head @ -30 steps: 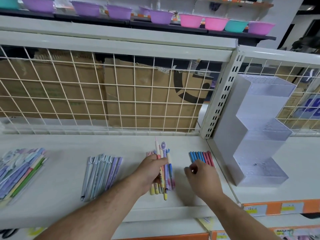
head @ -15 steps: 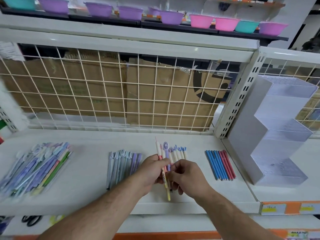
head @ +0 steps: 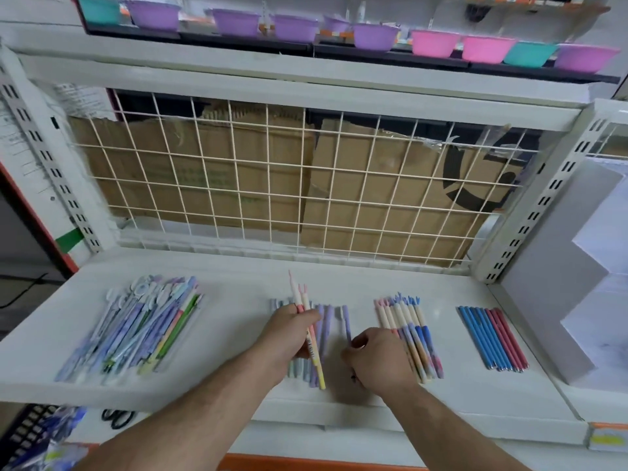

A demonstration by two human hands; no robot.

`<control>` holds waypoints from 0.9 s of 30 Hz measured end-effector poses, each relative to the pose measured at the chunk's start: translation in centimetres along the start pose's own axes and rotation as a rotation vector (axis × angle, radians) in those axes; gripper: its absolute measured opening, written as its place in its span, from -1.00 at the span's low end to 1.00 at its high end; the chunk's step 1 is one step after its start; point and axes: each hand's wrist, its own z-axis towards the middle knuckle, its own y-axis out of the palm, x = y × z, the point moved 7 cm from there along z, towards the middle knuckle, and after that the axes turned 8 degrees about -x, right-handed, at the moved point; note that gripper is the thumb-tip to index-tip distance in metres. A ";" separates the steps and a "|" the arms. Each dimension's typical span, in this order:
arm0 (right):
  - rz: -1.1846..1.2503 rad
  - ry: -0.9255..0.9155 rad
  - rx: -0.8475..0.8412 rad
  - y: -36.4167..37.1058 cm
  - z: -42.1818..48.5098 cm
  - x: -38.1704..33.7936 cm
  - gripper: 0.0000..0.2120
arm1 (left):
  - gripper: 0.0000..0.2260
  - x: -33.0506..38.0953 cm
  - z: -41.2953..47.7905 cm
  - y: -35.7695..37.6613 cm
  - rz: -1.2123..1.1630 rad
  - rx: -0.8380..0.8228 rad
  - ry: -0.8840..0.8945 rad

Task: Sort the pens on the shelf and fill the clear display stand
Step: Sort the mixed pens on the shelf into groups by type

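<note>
My left hand (head: 292, 331) grips two pink-and-yellow pens (head: 303, 307), their tips pointing away from me, above a row of grey and lilac pens (head: 324, 317) on the white shelf (head: 238, 287). My right hand (head: 377, 358) pinches a single lilac pen (head: 346, 319) at the right end of that row. Beside it lies a row of cream-and-blue patterned pens (head: 407, 321). Farther right lie blue and red pens (head: 492, 338). The clear stepped display stand (head: 557, 277) stands at the far right, partly cut off.
A loose heap of mixed pens (head: 136, 328) lies at the shelf's left end. A wire grid (head: 272, 185) with cardboard behind it closes the back. Coloured bowls (head: 435, 42) line the shelf above. Scissors (head: 117, 418) lie on the lower shelf.
The patterned pens have left my hands and lie in a row on the shelf. My left hand keeps two pink pens. My right hand has moved to a lilac pen. The view shifted left.
</note>
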 end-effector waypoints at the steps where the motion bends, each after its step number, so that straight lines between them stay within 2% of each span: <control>1: -0.044 -0.001 0.016 0.2 0.1 -0.2 -0.87 | -0.88 -0.1 0.0 -0.5 0.002 0.002 -0.002; 6: -0.110 0.000 0.036 1.4 0.4 -1.2 -0.67 | -0.89 -0.4 0.0 -2.2 0.008 -0.010 -0.012; 8: -0.113 0.015 0.045 1.7 0.4 -1.3 -0.65 | -0.90 -0.3 -0.2 -2.2 0.011 -0.044 -0.006; 11: -0.101 0.024 0.074 1.8 0.2 -1.7 -0.70 | -0.91 -0.1 -0.5 -2.0 0.000 -0.100 0.006; 14: -0.002 -0.052 0.120 1.2 -0.4 -2.5 -0.78 | -0.92 0.2 -0.6 -1.6 -0.003 -0.136 0.015; 19: 0.305 -0.141 -0.171 2.3 -1.7 -3.6 -0.85 | -0.93 0.7 -0.9 0.1 -0.016 -0.217 0.042; 22: 0.360 -0.166 -0.182 1.7 -1.9 -3.2 -0.91 | -0.88 0.9 -0.9 1.6 -0.006 -0.260 0.063; 27: 0.370 -0.158 -0.120 -0.4 -1.8 -1.3 -0.95 | -0.78 0.6 -0.4 3.7 0.080 -0.236 0.049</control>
